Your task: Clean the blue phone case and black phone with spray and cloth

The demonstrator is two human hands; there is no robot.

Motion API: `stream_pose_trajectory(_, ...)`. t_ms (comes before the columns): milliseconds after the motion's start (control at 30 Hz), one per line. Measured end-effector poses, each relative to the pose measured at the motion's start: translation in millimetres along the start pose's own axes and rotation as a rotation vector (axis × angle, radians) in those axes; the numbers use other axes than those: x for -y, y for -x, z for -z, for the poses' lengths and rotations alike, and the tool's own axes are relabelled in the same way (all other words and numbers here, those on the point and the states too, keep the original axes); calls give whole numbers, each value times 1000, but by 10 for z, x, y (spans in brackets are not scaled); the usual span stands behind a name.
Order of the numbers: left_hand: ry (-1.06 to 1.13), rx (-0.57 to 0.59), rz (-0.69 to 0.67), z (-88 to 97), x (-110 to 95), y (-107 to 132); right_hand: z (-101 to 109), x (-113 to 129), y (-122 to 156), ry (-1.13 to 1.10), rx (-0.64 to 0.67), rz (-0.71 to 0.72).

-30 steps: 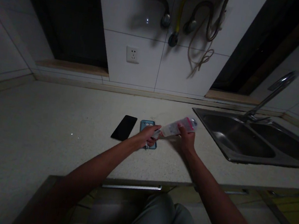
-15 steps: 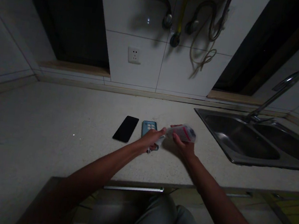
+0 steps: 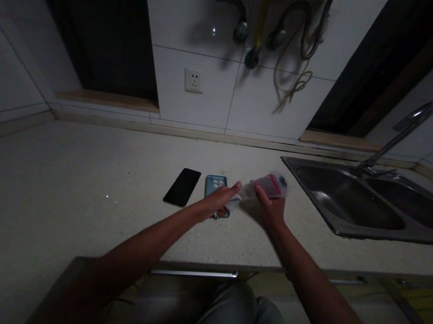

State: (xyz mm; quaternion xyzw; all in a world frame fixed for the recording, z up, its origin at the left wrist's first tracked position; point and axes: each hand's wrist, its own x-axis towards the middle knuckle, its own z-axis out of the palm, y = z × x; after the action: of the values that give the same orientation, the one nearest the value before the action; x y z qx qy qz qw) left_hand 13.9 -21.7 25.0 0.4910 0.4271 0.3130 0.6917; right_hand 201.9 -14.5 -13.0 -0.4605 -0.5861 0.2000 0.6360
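My right hand is closed on a clear plastic packet with a pink label, held just above the pale countertop. My left hand pinches a small whitish piece at the packet's open end. Under my left hand lies a teal phone case, partly covered. A black phone lies flat to the left of the case.
A steel double sink with a tap sits at the right. A wall socket and hanging hoses are on the tiled wall behind. My knees show below the counter edge.
The packet has turned and moved slightly right in my right hand. My left hand has drawn the whitish piece out of its end, a little apart from it.
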Motion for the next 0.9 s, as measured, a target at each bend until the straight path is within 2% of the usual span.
stream_pose_trajectory(67,44,-9,-19,16,-33,-17,15,-21,-48,44,-136,-50)
stream_pose_trajectory(133,88,-69,-56,52,-62,-42,46,-30,-91,125,-217,-93)
stream_pose_trajectory(333,191,-298,-97,212,-78,-185,139,-51,-132,372,-217,-155)
stream_pose_trajectory(467,364,-260,-143,256,-71,-257,125,-76,-125,426,-153,-129)
stream_pose_trajectory(667,479,-213,-172,254,-77,-235,109,-68,-135,256,-119,-223)
stream_pose_trajectory(900,539,-216,-139,264,-87,-215,103,-63,-127,124,-47,-170)
